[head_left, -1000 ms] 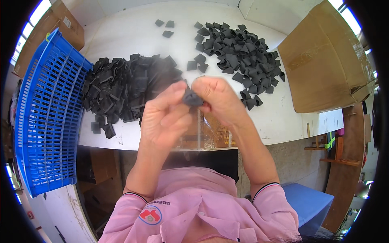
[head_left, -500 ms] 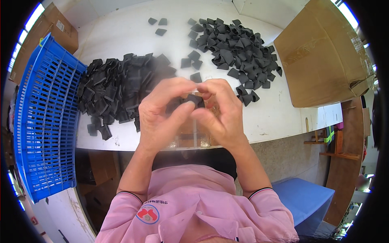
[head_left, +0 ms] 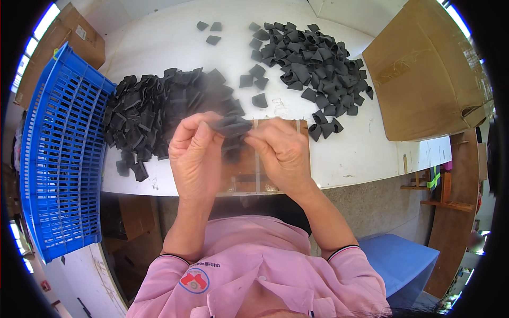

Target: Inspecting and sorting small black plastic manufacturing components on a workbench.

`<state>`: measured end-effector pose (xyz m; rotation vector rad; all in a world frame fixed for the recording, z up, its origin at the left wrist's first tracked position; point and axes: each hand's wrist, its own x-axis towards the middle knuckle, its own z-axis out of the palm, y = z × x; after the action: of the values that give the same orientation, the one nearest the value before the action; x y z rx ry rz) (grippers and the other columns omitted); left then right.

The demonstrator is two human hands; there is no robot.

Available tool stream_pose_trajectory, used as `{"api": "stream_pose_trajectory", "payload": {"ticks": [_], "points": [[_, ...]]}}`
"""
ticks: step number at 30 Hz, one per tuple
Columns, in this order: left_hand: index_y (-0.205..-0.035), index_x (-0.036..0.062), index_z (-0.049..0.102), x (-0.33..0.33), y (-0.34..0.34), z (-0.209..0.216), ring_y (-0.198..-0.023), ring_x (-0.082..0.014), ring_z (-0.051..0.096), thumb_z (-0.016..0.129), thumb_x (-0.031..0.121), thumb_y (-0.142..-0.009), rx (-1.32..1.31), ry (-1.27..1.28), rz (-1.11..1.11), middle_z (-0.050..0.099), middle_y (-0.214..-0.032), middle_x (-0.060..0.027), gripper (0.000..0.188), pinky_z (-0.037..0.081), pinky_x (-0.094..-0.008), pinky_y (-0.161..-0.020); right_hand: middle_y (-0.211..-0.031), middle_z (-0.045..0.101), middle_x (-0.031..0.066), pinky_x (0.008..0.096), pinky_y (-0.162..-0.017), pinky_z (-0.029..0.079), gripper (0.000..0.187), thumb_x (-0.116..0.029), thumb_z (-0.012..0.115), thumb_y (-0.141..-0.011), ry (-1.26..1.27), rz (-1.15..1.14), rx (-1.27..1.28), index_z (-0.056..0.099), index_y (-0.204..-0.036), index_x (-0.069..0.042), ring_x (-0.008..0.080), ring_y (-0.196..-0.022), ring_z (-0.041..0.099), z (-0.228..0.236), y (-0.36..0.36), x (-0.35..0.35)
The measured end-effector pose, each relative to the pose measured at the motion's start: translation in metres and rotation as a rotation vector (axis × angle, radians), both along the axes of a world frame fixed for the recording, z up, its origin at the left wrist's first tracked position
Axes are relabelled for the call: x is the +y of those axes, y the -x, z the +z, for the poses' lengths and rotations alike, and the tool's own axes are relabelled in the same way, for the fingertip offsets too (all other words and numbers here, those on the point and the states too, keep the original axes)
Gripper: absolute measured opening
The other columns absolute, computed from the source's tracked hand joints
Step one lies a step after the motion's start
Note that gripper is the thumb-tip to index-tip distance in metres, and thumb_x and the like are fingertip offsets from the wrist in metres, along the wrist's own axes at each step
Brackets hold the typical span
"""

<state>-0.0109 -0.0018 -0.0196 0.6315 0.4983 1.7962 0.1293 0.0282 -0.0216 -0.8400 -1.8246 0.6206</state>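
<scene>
A dark grey sleeve-like piece (head_left: 231, 125), soft and slightly open at the middle, is stretched sideways above the table's front edge. My left hand (head_left: 192, 151) pinches one end between thumb and fingers. At the other end, the fingertips of my right hand (head_left: 281, 153) are closed on it. Beyond my left hand lies a dense heap of flat dark pieces (head_left: 140, 114). Small curled, tube-shaped dark pieces (head_left: 318, 66) form another pile at the far right. Several loose pieces (head_left: 259, 100) lie between the two heaps. Part of the held piece is covered by my fingers.
Under my hands a brown board (head_left: 244, 177) is taped to the white table (head_left: 350, 159). A blue plastic basket (head_left: 63, 153) stands on the left, with a cardboard box (head_left: 85, 37) behind. A large cardboard box (head_left: 424, 74) occupies the right. Below right is a blue stool-like block (head_left: 397, 259).
My hands have lowered and turned, the left one moving a little leftward. The dark piece, earlier bunched between the fingertips, is now drawn out lengthwise between both hands.
</scene>
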Motion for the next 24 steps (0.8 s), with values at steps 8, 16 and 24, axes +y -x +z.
{"api": "stream_pose_trajectory", "payload": {"ticks": [8,16,24], "points": [[-0.087,-0.0018,0.061,0.004,-0.004,0.012,-0.082,-0.0117,0.053,0.060,0.003,-0.080,0.477,-0.104,0.191,0.061,-0.089,-0.0093,0.009,0.040,-0.0240,-0.076,-0.071,0.058,0.0081,0.0246,-0.051,0.043,0.015,-0.002,0.063,-0.074,0.151,0.119,0.186,0.063,-0.089,0.000,0.0168,-0.058,0.055,0.028,-0.007,0.004],[-0.086,-0.0023,0.062,0.002,-0.002,0.023,-0.080,-0.0122,0.053,0.061,-0.001,-0.077,0.619,-0.122,0.233,0.061,-0.088,-0.0086,0.009,0.041,-0.0234,-0.074,-0.074,0.059,0.0063,0.0232,-0.052,0.045,0.035,0.000,0.065,-0.070,0.241,0.128,0.166,0.058,-0.104,-0.001,0.0125,-0.059,0.055,0.030,-0.011,0.002],[-0.084,-0.0029,0.061,0.004,-0.006,0.029,-0.078,-0.0118,0.054,0.060,-0.006,-0.075,0.942,-0.177,0.357,0.061,-0.086,-0.0082,0.010,0.042,-0.0230,-0.073,-0.076,0.057,0.0063,0.0230,-0.052,0.044,0.036,0.000,0.068,-0.065,0.186,0.257,0.140,0.060,-0.100,-0.001,0.0119,-0.061,0.053,0.038,-0.012,0.009]]}}
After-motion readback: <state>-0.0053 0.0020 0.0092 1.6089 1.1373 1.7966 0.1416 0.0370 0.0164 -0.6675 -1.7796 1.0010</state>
